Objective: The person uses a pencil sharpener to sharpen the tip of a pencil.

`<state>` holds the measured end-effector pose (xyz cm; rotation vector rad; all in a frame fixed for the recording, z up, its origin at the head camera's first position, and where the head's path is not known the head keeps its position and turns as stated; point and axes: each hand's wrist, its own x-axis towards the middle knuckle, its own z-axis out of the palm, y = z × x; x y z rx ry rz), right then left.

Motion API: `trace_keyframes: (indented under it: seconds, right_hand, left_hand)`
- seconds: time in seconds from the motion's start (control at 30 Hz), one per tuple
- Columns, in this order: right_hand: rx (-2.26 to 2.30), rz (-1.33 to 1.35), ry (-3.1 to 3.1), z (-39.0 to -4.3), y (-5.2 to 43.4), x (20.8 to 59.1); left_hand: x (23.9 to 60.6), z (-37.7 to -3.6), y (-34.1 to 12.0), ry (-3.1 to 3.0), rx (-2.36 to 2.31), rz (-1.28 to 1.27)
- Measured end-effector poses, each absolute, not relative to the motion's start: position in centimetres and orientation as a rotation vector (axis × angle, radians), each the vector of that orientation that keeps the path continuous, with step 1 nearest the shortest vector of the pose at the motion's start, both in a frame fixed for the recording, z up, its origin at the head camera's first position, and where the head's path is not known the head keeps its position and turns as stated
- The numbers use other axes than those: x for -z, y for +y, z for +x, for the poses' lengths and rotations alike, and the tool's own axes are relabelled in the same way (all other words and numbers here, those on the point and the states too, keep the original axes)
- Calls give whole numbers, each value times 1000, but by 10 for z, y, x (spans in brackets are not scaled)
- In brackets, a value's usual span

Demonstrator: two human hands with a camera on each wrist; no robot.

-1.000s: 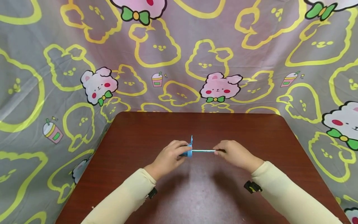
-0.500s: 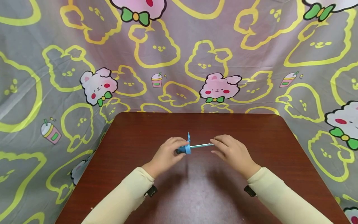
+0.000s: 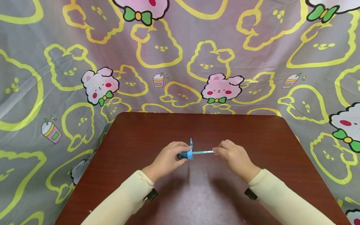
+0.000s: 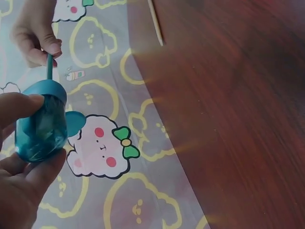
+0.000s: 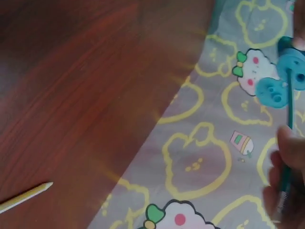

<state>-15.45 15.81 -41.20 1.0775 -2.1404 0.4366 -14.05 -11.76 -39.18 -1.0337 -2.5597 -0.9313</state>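
Observation:
My left hand point(image 3: 180, 153) grips a small blue pencil sharpener point(image 3: 187, 154) with a clear teal body point(image 4: 42, 125), held just above the brown table point(image 3: 202, 193). A teal pencil point(image 3: 203, 152) lies level and sticks out of the sharpener's right side. My right hand point(image 3: 220, 152) pinches the pencil's far end between thumb and fingers point(image 4: 43, 45). In the right wrist view the pencil point(image 5: 289, 112) runs from my fingers point(image 5: 286, 157) up into the sharpener's round face point(image 5: 285, 72). The pencil's tip is hidden inside the sharpener.
A pale yellow pencil point(image 5: 26, 196) lies loose on the table and shows as a thin stick point(image 4: 155, 23) in the left wrist view. A grey cloth with yellow and pink cartoon rabbits point(image 3: 180, 62) hangs behind and around the table.
Both hands and the sharpener with its pencil have dropped slightly since half a second ago. The pencil is level again. My right fingers, then spread, now pinch its end.

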Motion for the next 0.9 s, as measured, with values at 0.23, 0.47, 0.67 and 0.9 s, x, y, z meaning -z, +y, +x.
trace_keyframes:
  seconds: [0.23,0.47,0.67,0.9]
  right_hand:
    - [-912,1077,-2719,-151,160,401]
    - [-889,1016,-2977,-158,162,393]
    - [-540,888,-2868,-155,159,396]
    - [-411,876,-2565,-156,161,403]
  left_hand:
    - [402,-139,-118,-2336,690,-1227]
    - [409,-142,-115,-2294,681,-1232]
    - [410,-149,-112,-2366,752,-1156]
    - [408,-154,-115,-2463,862,-1068]
